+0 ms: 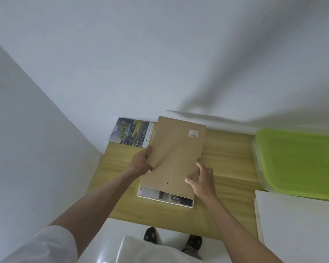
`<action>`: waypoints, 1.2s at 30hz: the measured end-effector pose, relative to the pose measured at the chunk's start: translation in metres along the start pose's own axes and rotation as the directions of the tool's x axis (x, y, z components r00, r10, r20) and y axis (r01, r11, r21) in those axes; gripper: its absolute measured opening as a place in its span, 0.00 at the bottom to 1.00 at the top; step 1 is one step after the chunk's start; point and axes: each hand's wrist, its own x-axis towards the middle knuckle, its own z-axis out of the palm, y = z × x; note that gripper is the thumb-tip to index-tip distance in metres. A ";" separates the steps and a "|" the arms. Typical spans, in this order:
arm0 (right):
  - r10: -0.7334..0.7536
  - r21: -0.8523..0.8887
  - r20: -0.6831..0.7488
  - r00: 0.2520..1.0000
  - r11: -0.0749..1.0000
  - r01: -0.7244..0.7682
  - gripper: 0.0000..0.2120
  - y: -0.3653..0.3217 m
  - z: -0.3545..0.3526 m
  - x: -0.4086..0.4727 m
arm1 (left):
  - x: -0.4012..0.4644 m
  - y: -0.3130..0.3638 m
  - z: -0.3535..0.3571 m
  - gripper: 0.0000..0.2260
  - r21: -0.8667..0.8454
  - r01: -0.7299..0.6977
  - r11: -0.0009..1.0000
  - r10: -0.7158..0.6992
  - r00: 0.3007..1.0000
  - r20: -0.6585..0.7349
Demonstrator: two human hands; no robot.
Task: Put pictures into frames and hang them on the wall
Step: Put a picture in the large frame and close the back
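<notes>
A brown backing board with a small white label and a small hole is held tilted over a light wooden frame that lies on the table. My left hand grips the board's left edge. My right hand grips its right edge near the lower corner. A picture inside the frame shows below the board's lower edge. A landscape print lies flat at the table's far left, partly under the board.
The yellow-green wooden table stands against a white wall. A clear box with a green lid sits at the right. A white panel lies at the near right. My feet show below the table's front edge.
</notes>
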 end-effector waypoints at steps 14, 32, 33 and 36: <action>0.127 -0.084 -0.011 0.992 0.988 -0.127 0.39 0.002 0.028 -0.021 | 0.004 -0.051 0.012 0.44 0.043 -0.038 0.998 0.033 0.992 0.122; 0.038 -0.744 0.096 0.995 0.666 0.047 0.53 -0.024 0.028 0.005 | 0.012 -0.031 0.017 0.35 0.633 -0.314 0.707 0.237 0.949 0.206; 0.039 -0.763 0.148 0.988 0.641 0.089 0.59 -0.026 0.026 0.011 | 0.016 -0.028 0.017 0.42 0.663 -0.333 0.671 0.244 0.943 0.226; 0.070 -0.798 0.287 0.955 0.569 0.198 0.67 -0.030 0.019 0.029 | 0.031 -0.022 0.017 0.58 0.723 -0.363 0.588 0.192 0.931 0.311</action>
